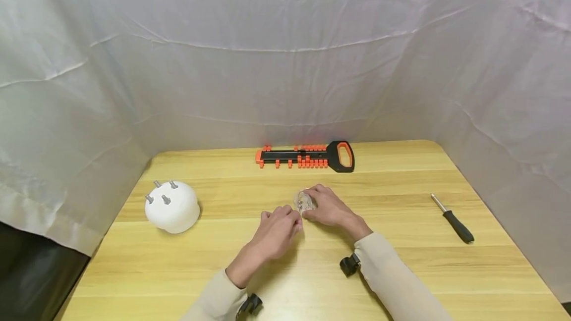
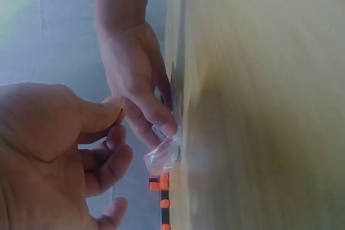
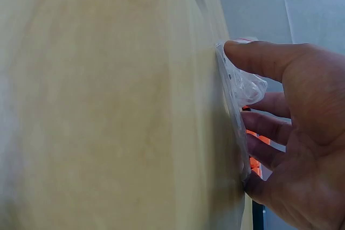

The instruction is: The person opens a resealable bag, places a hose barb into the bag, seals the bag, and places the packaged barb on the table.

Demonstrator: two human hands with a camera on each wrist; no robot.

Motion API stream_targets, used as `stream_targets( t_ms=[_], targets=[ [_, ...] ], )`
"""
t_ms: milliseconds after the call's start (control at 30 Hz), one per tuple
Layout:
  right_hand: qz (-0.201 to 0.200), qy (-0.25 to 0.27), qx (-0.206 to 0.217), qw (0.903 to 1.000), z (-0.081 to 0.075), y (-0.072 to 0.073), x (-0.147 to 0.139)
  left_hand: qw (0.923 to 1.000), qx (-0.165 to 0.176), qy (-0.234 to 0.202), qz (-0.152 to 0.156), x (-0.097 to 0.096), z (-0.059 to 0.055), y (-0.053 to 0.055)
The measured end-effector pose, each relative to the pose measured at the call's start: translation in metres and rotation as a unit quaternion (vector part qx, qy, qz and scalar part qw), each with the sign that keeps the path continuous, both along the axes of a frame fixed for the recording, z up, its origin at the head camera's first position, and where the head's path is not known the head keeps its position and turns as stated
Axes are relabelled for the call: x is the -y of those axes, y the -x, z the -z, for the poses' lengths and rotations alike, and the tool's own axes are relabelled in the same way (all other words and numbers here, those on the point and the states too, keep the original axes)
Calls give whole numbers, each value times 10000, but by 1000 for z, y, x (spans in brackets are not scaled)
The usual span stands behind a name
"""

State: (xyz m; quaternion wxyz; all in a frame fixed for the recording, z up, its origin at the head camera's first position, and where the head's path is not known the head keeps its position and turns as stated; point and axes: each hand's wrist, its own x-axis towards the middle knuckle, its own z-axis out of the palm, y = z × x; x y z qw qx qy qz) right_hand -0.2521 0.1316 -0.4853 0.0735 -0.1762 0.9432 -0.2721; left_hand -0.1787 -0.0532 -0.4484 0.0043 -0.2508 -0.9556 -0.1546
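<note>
A small clear plastic bag (image 1: pixel 305 203) with small metal pieces inside lies at the middle of the table. My right hand (image 1: pixel 327 205) holds it from the right, thumb at the near edge and fingers at the far side. In the right wrist view the bag (image 3: pixel 245 85) bulges between thumb and fingers, low against the wood. Close by on the left, my left hand (image 1: pixel 277 231) has thumb and index finger pinched together. A tiny yellowish bit (image 2: pixel 122 110) shows between those fingertips, mostly hidden; I cannot tell what it is. The other left fingers curl loosely.
A black and orange rack with a handle (image 1: pixel 341 156) lies at the table's back edge. On the left sits a white rounded body (image 1: pixel 175 214) with several metal posts on top. A black-handled screwdriver (image 1: pixel 458 226) lies at the right. Pale curtains (image 1: pixel 285 63) surround the table.
</note>
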Motion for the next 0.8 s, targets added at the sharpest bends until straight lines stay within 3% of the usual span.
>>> stream_targets(
  t_ms=[467,800],
  targets=[
    [6,71,81,9999,3,0,0,9975,-371,-350,-495,-1,6,35],
    [-70,48,20,10000,3,1,-2,9961,-403,-479,-623,-10,12,55]
  ],
)
